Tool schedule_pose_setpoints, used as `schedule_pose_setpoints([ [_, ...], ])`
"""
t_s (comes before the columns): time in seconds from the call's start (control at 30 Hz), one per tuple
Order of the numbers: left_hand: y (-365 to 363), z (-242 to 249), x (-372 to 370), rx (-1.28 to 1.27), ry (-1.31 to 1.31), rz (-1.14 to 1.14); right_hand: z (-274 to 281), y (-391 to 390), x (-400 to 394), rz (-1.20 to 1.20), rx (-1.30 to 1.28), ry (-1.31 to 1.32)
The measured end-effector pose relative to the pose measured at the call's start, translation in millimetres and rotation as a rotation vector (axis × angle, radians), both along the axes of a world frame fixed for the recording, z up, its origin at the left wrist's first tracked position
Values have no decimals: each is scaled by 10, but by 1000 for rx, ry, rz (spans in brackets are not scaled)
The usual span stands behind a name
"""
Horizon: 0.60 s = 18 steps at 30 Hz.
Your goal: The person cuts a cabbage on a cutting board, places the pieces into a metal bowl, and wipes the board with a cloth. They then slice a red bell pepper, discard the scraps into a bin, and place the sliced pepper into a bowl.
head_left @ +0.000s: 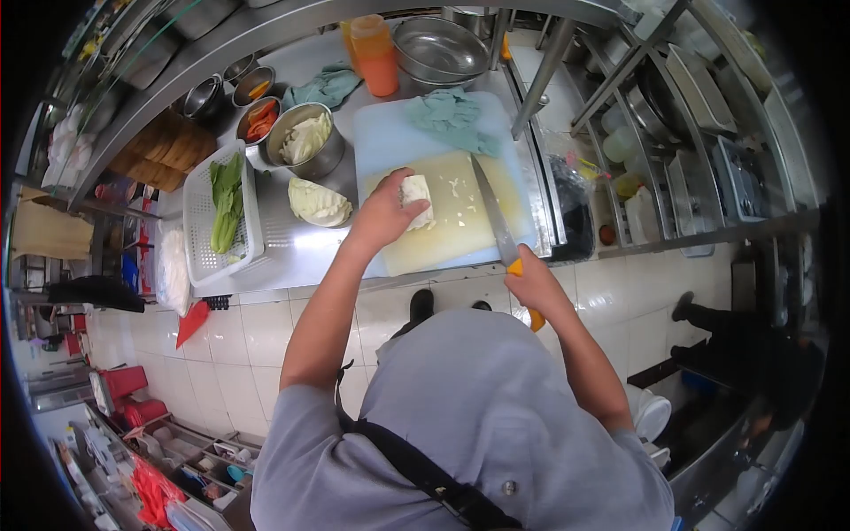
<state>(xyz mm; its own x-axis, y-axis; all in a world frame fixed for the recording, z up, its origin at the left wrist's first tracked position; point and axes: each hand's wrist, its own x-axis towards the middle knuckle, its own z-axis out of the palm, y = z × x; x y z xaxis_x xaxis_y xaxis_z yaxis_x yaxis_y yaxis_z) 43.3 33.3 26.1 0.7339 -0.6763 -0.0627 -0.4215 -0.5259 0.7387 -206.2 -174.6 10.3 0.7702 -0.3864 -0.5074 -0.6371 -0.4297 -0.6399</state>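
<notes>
My left hand (386,211) is closed around a pale cut piece of cabbage (415,199), pressing it on the yellowish cutting board (469,241). In my right hand (537,281) is a long knife (492,209) with a yellow-orange handle. Its blade lies over the right part of the board, apart from the cabbage piece, tip pointing away from me. Small white scraps (457,188) are scattered between the held piece and the blade. Left of the board, a larger cabbage wedge (319,203) rests on the steel counter. Cut cabbage (305,139) fills a metal bowl (324,159).
A white basket (255,199) with leafy greens (227,208) stands at left. Behind are small bowls, an orange container (375,62) and a metal colander (440,49). A green cloth (452,119) lies on the larger board. Shelving (673,177) stands right; a person (744,354) is at far right.
</notes>
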Motion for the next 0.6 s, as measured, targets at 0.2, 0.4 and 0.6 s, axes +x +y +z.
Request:
schedule_pose_setpoints([
  [0.2,-98,-64,-144,1,-89,164,-29,0,-36,-6,-23,-25],
  [0.4,-160,-77,-73,8,7,151,48,32,-15,-13,-3,-1],
  [0.6,-128,-115,118,15,14,133,-114,0,-38,3,-51,-46],
])
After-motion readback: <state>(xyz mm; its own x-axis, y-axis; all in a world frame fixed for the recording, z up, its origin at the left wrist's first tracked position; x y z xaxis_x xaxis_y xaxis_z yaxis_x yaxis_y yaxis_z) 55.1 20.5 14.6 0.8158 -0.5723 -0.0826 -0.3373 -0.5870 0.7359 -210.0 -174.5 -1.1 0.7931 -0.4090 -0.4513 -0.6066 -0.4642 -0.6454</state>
